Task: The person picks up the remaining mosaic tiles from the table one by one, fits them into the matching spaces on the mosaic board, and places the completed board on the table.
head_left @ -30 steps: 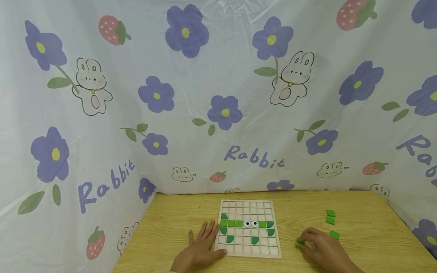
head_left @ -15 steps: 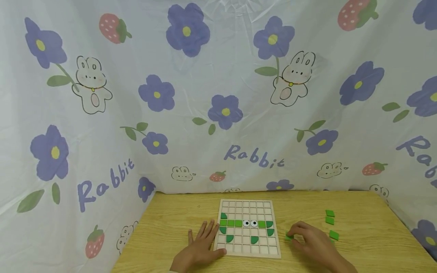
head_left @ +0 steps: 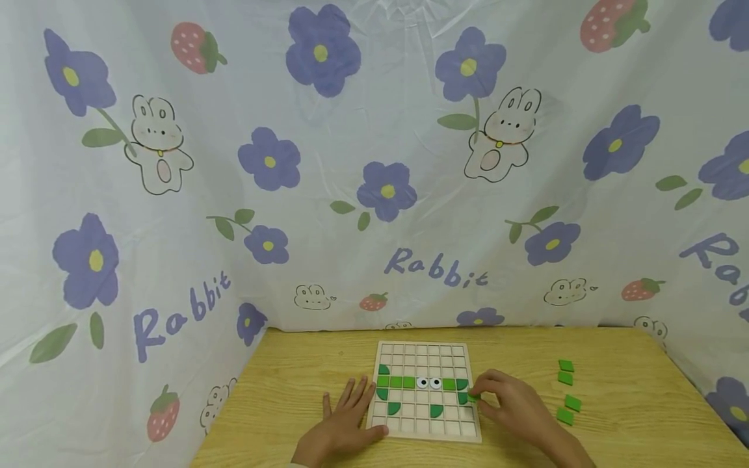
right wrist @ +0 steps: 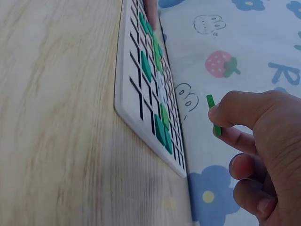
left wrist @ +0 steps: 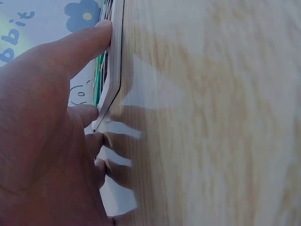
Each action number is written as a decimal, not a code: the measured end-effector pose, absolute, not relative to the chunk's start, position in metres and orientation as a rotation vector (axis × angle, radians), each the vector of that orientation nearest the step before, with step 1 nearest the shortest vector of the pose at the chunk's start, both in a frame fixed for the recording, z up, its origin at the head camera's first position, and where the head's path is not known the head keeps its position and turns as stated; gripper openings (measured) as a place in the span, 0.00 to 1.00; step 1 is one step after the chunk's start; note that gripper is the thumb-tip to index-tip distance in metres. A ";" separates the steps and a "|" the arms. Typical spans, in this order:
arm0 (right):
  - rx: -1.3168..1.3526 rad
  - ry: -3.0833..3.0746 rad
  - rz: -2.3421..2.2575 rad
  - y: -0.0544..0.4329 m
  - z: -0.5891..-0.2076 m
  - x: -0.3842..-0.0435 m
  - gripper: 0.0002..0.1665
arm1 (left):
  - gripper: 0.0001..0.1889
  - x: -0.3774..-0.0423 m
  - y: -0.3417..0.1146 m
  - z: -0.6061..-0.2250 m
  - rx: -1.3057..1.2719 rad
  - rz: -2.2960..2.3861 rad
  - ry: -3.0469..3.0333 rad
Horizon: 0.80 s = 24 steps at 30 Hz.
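Observation:
A square wooden grid board [head_left: 417, 426] lies on the table, partly filled with green square tiles, darker green quarter-circle tiles [head_left: 437, 411] and two round eye tiles [head_left: 429, 383]. My left hand [head_left: 342, 426] lies with fingers spread along the board's left edge, the thumb on its near left corner. Between thumb and index finger, my right hand [head_left: 515, 403] pinches a light green tile [right wrist: 214, 115], seen edge-on in the right wrist view. The head view has this tile at the board's right edge, overlapping the lower right quarter-circle tile [head_left: 463, 398].
Several loose green square tiles [head_left: 565, 377] lie on the wooden table [head_left: 310, 354] to the right of the board, beyond my right hand. A white curtain [head_left: 328, 260] printed with flowers and rabbits hangs behind the table and along its sides.
My right hand has carried the pinched green tile leftward from the table to the board's right edge. A loose tile it was covering now shows. The left hand stays in place.

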State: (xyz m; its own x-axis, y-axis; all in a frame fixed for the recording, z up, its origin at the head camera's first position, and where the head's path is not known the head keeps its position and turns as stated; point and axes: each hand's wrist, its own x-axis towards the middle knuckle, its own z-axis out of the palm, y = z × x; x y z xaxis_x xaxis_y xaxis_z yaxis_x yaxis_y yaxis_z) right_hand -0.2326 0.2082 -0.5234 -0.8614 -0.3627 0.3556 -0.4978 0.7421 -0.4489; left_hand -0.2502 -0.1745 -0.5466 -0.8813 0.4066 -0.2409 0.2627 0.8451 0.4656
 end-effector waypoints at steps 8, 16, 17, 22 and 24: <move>0.748 -2.609 0.834 0.189 -0.521 -0.239 0.12 | 0.51 -0.250 -0.174 -0.546 0.492 0.620 2.688; 0.813 -2.558 0.850 0.172 -0.519 -0.246 0.12 | 0.51 -0.251 -0.174 -0.549 0.506 0.618 2.695; 0.815 -2.556 0.859 0.170 -0.519 -0.247 0.12 | 0.51 -0.251 -0.174 -0.549 0.509 0.619 2.694; 0.803 -2.564 0.863 0.162 -0.519 -0.249 0.10 | 0.51 -0.251 -0.176 -0.550 0.519 0.627 2.690; 0.801 -2.568 0.840 0.158 -0.518 -0.251 0.10 | 0.51 -0.251 -0.176 -0.550 0.518 0.630 2.690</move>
